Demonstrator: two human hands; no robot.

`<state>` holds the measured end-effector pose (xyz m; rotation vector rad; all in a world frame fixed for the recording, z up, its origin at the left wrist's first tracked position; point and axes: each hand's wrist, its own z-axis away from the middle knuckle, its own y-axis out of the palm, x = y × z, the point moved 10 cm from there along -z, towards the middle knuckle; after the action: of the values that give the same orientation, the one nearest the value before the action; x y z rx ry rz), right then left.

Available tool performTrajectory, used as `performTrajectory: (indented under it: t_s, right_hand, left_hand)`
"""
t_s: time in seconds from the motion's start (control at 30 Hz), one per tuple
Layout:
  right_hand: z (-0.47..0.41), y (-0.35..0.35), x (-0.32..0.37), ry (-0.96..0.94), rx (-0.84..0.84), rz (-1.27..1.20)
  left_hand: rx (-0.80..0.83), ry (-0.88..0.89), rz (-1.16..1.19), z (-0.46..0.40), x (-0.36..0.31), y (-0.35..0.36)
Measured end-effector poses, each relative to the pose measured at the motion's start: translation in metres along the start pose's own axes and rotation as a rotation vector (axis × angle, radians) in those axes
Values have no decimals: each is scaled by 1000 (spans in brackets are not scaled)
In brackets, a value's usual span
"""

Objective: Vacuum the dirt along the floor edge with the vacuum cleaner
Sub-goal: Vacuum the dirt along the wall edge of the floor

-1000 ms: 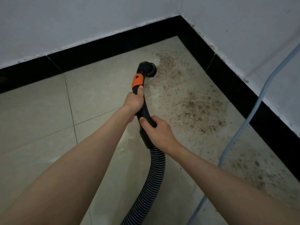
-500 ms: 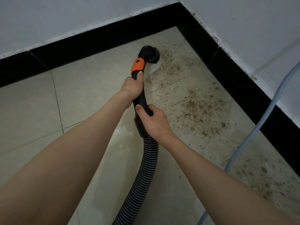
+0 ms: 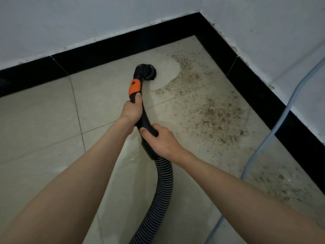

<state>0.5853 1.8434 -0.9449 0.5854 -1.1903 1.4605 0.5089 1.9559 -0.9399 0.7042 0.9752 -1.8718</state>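
Note:
A black vacuum handle with an orange collar [image 3: 134,86] curves down to a round nozzle [image 3: 149,72] that sits on the beige tiled floor near the room's corner. My left hand [image 3: 131,111] grips the handle just below the orange collar. My right hand [image 3: 158,138] grips it lower, where the ribbed grey hose [image 3: 161,187] joins. Brown dirt [image 3: 207,110] is scattered right of the nozzle and along the right-hand skirting. A cleaned pale patch [image 3: 165,76] lies beside the nozzle.
Black skirting [image 3: 112,48] runs along the back wall and down the right wall [image 3: 260,92], meeting in a corner. A pale blue-grey cord [image 3: 274,127] hangs down the right wall and trails over the floor. More dirt [image 3: 274,184] lies at the lower right.
The nozzle has swept through the dirt near the corner and drawn back left, leaving a cleaned pale arc. Both hands kept their grip on the handle. The view shifted.

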Motion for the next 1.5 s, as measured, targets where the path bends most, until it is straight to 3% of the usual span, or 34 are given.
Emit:
performTrajectory:
  t_s: [0.6,0.93,1.5]
  right_hand:
    - [89,37,-1,37,105,-34]
    - [121,23,-20,67,-8,-3]
    - [67,24,14,19,27,16]
  left_hand:
    - [-9,-60,5,76,55,-39]
    - [102,-17,-14,100,57,-7]
    - [38,-26,-24,63,24,-26]
